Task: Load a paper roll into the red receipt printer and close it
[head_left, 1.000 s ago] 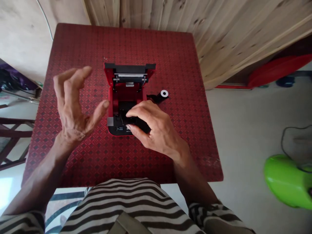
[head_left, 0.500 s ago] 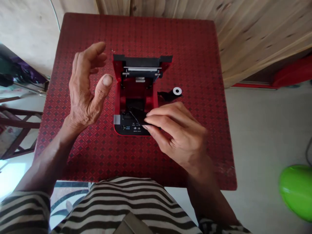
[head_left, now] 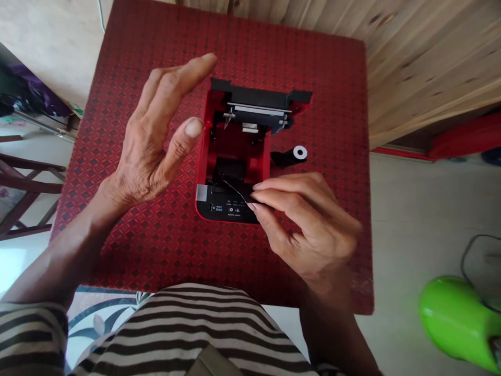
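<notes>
A red and black label or receipt printer [head_left: 235, 213] stands on the table with its lid [head_left: 258, 99] raised. My right hand [head_left: 313, 224] is over its front right corner, with thumb and fingertips pinching a thin black strip [head_left: 238, 189]. The strip slants over the front edge of the printer's bay; its far end reaches into the dark interior, where I cannot make out what it joins. To the left of the printer, my left hand [head_left: 156, 136] hovers with thumb and fingers apart, holding nothing. Its fingertips come near the lid's left corner.
A small black roll with a white end [head_left: 299, 152] lies right of the printer. The red patterned table [head_left: 156, 250] meets a wooden plank wall [head_left: 422, 62]. A green rounded object [head_left: 454, 318] is on the floor at right, a wooden chair [head_left: 27, 193] at left.
The camera view has shifted, so the printer appears further right. My left hand has moved toward the lid with its fingers stretched further. My right hand keeps its pinch on the strip.
</notes>
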`<state>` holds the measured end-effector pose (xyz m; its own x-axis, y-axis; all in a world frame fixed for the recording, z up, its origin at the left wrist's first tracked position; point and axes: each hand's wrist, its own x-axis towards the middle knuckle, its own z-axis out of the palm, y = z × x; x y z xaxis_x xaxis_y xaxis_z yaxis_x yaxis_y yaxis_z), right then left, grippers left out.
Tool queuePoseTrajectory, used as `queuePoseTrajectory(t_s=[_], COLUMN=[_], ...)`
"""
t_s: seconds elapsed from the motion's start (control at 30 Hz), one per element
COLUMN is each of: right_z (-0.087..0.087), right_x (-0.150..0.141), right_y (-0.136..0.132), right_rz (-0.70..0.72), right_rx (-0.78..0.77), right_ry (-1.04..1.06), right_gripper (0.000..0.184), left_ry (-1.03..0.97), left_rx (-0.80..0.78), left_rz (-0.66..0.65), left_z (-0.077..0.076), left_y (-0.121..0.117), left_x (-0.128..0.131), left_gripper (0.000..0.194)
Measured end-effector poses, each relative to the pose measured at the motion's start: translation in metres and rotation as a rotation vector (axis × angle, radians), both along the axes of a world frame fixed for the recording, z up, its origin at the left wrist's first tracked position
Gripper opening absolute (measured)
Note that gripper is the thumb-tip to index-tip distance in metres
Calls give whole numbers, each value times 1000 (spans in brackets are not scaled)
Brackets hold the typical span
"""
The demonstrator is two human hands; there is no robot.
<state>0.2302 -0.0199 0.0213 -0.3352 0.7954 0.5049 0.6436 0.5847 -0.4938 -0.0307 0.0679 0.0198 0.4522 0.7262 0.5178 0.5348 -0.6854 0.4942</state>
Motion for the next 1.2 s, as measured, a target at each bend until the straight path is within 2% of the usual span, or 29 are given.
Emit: queuePoseTrajectory(t_s=[0.17,0.33,0.43,0.57,0.73,1.03,1.2], right_z=[0,1,1,-1,-3,-2,-4], right_x=[0,-1,-2,-4,-7,-4,-2], right_y=[-1,-4,-8,-11,-12,-14,-13], right_rz=[-14,-72,-95,-58,-46,-106,-87], right_rx=[39,116,117,150,139,129,137], right_ry=[8,-54,-92,-92,-105,-122,-105], right_gripper=[24,24,27,29,27,23,21], left_ry=[10,86,83,134,173,296,317], left_rx=[4,1,-29,-36,-118,35,25], left_rz=[-5,-18,-48,-119,-179,-177,-163], left_z=[17,23,20,9,-3,-10,-13], left_y=[9,8,-4,-21,-30,-40,-42], left_x=[8,8,6,2,-2,-5,-5], left_gripper=[56,48,42,37,34,50,58])
